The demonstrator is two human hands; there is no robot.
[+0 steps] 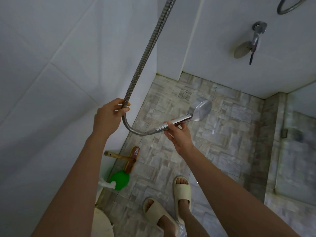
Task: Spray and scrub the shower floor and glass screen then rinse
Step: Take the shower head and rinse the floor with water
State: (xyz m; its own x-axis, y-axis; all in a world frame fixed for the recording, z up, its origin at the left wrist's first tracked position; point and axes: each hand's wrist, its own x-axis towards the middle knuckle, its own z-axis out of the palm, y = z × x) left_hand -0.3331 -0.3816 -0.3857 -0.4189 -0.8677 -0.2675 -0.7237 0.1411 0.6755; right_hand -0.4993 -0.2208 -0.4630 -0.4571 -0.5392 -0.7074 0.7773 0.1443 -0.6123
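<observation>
Right hand (177, 134) is closed around the chrome handle of the shower head (199, 111), thumb on top and fingers curled beneath; the grip sits at the hose end of the handle. Left hand (109, 115) pinches the metal hose (147, 48) between thumb and fingers, just above the bend where the hose loops down and across to the handle.

Position of the task item: the shower head is held in the air over the shower floor (222, 142), near the floor drain (185, 94). Its long axis runs from the right hand up and away to the right, the round face at the far end. Whether the face points down at the tiles cannot be told for certain — no water is seen leaving it.

The glass screen (299, 151) stands to the right, well apart from the head and on the right hand's side. The right hand is therefore the nearer one for aiming; the left only manages slack.

A scrub brush (131, 159) and a green spray bottle (119, 181) lie on the floor by the left wall.

Judgement: rinse stage is being set up — the tap (256, 38) on the far wall is untouched by either hand.
</observation>
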